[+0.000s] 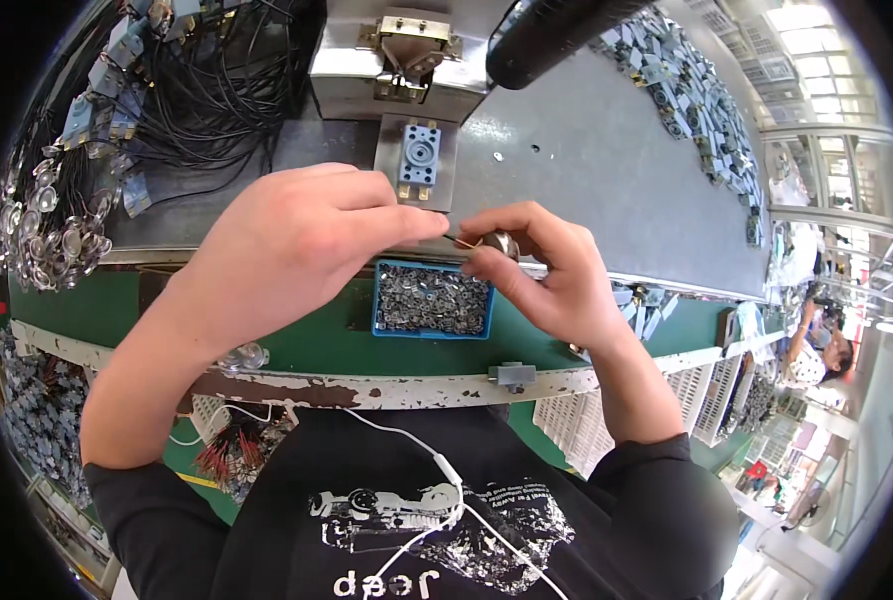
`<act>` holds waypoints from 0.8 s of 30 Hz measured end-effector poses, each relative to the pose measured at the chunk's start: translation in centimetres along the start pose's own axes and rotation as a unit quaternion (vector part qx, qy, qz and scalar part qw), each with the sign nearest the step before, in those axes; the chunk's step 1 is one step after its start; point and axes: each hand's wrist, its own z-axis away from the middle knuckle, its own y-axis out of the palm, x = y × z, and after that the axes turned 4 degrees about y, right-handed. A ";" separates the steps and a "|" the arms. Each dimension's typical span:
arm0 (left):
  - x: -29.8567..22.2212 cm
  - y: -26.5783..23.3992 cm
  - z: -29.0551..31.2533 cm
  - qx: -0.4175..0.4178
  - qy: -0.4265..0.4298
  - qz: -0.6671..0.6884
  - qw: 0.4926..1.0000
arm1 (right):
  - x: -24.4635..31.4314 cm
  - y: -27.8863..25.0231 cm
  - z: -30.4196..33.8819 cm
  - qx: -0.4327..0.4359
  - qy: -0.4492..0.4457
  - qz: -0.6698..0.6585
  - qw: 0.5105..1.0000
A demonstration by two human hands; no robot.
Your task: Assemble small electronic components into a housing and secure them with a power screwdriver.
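My right hand is closed, with thumb and fingers pinching a round, shiny metal part. A thin wire end sticks out from that part toward the left. My left hand has its fingertips pinched together at the wire's dark end. Just beyond both hands, a light blue rectangular switch-like block with a round centre and brass tabs lies on a metal plate. Below the hands is a blue tray with many small metal pieces.
A metal press fixture stands behind the block, beside a dark cylinder. Black cables with blue blocks and round metal ends pile up left. More blue blocks lie far right. A grey block rests on the near ledge.
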 end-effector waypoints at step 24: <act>0.4 -2.1 -0.6 0.050 -0.046 0.079 0.995 | 0.2 2.9 -0.8 0.015 0.161 -0.413 0.896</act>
